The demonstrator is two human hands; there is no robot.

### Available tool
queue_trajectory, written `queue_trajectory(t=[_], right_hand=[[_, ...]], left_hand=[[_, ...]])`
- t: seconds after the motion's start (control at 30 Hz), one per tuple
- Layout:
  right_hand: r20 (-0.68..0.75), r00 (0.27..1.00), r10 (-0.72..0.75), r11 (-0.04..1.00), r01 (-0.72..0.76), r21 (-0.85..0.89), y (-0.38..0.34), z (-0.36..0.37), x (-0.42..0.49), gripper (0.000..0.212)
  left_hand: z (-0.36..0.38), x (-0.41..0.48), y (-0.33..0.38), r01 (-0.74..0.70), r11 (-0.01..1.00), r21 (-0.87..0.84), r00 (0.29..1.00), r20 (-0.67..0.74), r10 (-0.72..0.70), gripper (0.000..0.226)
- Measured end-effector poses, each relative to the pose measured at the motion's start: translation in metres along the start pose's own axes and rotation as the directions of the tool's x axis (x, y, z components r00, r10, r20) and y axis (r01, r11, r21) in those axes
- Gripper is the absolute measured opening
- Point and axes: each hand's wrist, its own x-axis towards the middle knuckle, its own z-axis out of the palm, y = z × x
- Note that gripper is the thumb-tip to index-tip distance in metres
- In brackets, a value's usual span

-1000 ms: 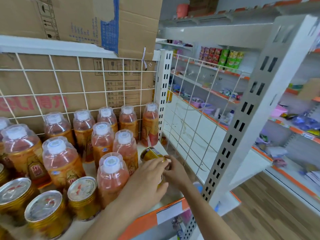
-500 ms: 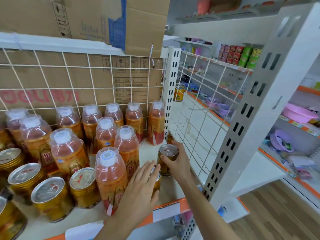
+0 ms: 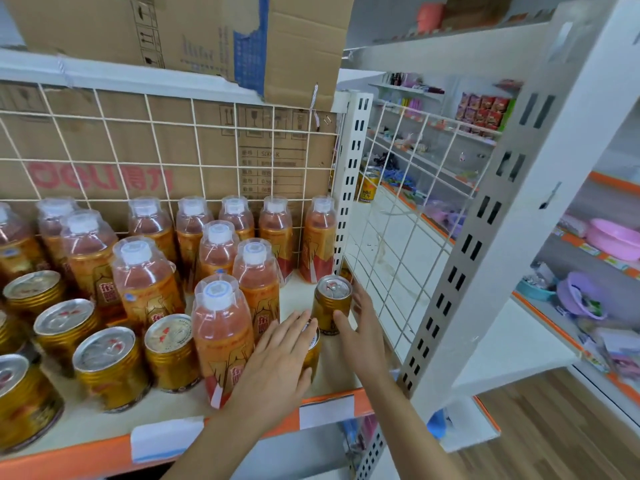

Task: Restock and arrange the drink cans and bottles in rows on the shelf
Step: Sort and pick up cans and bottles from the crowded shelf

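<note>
Orange drink bottles [image 3: 221, 327] with white caps stand in rows on the shelf [image 3: 83, 424], and gold cans [image 3: 104, 367] fill its front left. A slim gold can [image 3: 331, 301] stands upright near the shelf's right end. My right hand [image 3: 363, 327] is open beside it, thumb and fingers straight around its right side. My left hand [image 3: 277, 365] lies flat with straight fingers over a second gold can [image 3: 313, 351], which is mostly hidden under it, just in front of the upright can.
A white wire grid [image 3: 391, 244] closes the shelf's right side, with a slotted white upright [image 3: 485, 237] in front. Cardboard boxes [image 3: 242, 36] sit on the shelf above. Another can [image 3: 367, 185] stands beyond the grid. Shelves of goods line the aisle to the right.
My right hand has let go of the upright can and opened beside it. My left hand stays flat over the front can. The view has shifted left a little.
</note>
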Motion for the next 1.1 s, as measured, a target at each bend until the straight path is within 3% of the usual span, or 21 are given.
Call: queue_trajectory(t=[0.1, 0.2, 0.4, 0.6, 0.83, 1.1], right_hand=[[0.057, 0.989, -0.140, 0.981, 0.146, -0.126, -0.005, -0.006, -0.019, 0.061], [0.115, 0.970, -0.213, 0.962, 0.229, -0.148, -0.011, -0.016, -0.039, 0.058], [0.228, 0.949, -0.218, 0.926, 0.275, -0.258, -0.019, -0.031, -0.071, 0.061], [0.240, 0.937, -0.255, 0.865, 0.332, -0.375, -0.036, -0.030, -0.095, 0.058], [0.269, 0.908, -0.321, 0.859, 0.398, -0.321, -0.069, -0.005, -0.135, 0.052], [0.351, 0.871, -0.344, 0.860, 0.442, -0.254, -0.101, 0.053, -0.163, 0.050]], left_hand=[[0.001, -0.007, 0.002, -0.014, 1.000, 0.006, 1.000, 0.012, 0.014, 0.071], [-0.010, -0.027, 0.006, -0.025, 1.000, 0.019, 0.999, 0.028, 0.025, 0.075], [-0.028, -0.075, 0.001, -0.013, 0.998, 0.061, 0.999, -0.052, 0.016, 0.070], [-0.052, -0.127, -0.034, 0.141, 0.990, -0.031, 0.985, -0.099, -0.143, 0.066], [-0.078, -0.198, -0.082, 0.335, 0.936, -0.110, 0.934, -0.091, -0.345, 0.058], [-0.100, -0.252, -0.133, 0.424, 0.897, -0.121, 0.888, -0.140, -0.438, 0.051]])
